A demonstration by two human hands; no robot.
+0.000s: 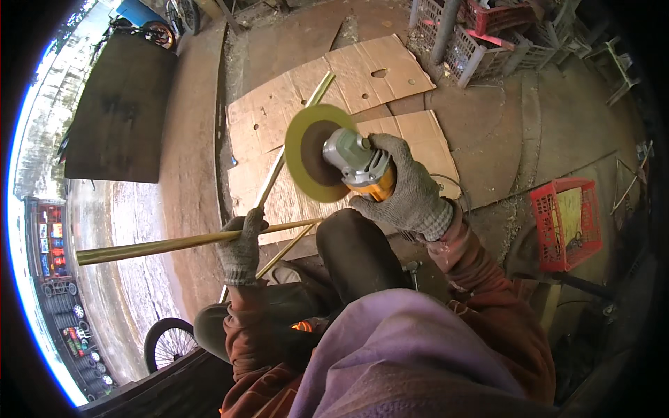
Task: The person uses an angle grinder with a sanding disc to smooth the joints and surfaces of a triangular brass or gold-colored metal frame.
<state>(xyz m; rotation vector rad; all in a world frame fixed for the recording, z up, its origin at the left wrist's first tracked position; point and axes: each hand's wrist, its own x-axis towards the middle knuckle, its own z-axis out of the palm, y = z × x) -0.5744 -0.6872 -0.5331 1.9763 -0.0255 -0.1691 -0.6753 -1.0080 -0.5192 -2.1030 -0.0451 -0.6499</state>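
Note:
My left hand [240, 245], in a grey knit glove, is closed around a gold-coloured metal tube [139, 249] that lies crosswise, one end out to the left. In my gloved right hand [412, 182] is an angle grinder [354, 155] with a grey head and an orange body. Its large yellowish disc [305, 164] faces left. Behind the disc runs a second long tube [270, 180], slanting from the cardboard down past my left hand; whether the disc touches it I cannot tell. A third thin tube [286, 251] shows lower, beside my knee.
Flattened cardboard sheets [390, 73] lie on the brown floor ahead. A red plastic crate [596, 216] stands at the right, and grey and red crates [468, 59] are piled beyond a post. At left are a dark board [115, 115] and a bicycle wheel [153, 341].

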